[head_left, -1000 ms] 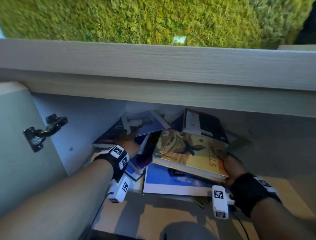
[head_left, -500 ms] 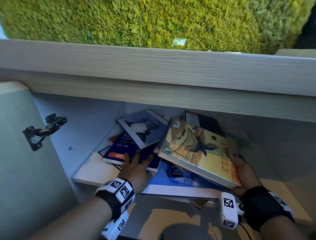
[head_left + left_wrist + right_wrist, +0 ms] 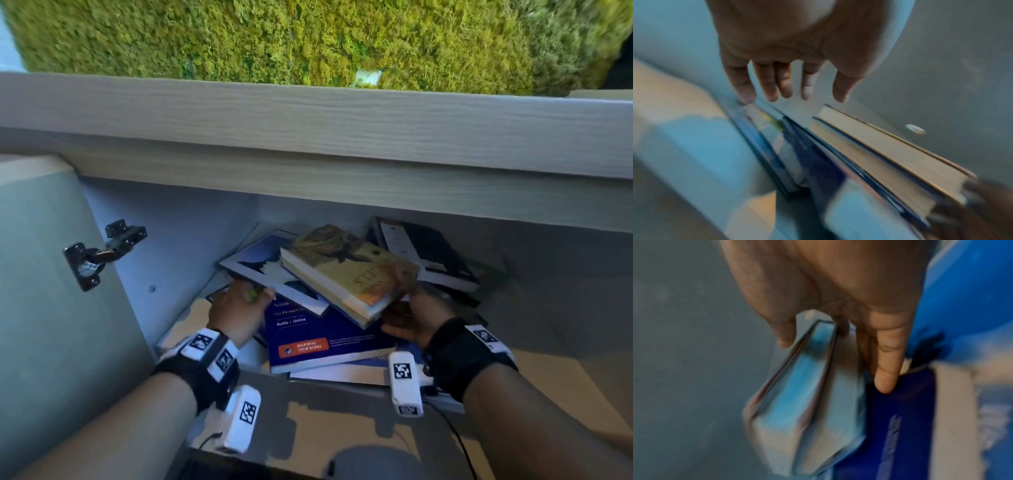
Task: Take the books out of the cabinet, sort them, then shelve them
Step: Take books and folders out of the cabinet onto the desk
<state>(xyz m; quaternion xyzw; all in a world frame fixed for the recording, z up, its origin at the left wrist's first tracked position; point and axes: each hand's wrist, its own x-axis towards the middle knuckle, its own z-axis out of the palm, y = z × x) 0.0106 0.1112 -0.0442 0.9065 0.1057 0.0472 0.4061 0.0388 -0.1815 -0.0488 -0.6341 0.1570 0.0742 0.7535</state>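
Note:
A loose pile of books lies inside the open cabinet. My right hand (image 3: 407, 308) grips the near corner of a thick yellow paperback (image 3: 346, 267), thumb on the cover and fingers underneath, holding it tilted above the pile. The right wrist view shows that book (image 3: 797, 402) pinched end-on. My left hand (image 3: 239, 310) reaches with straight, spread fingers (image 3: 785, 91) to the left edge of a thin book with a mountain picture (image 3: 270, 267). A dark blue book (image 3: 325, 335) lies flat at the front, under the others. A black book (image 3: 428, 253) lies at the back right.
The cabinet door (image 3: 51, 308) stands open on the left, with a metal hinge (image 3: 102, 253). A pale wooden top (image 3: 308, 120) overhangs the opening, and a moss wall (image 3: 308, 34) rises behind it. The shelf floor (image 3: 565, 387) shows to the right of the pile.
My right hand has swung the yellow book left and deeper over the pile. My left hand has left the dark blue book and moved left to the thin book's edge.

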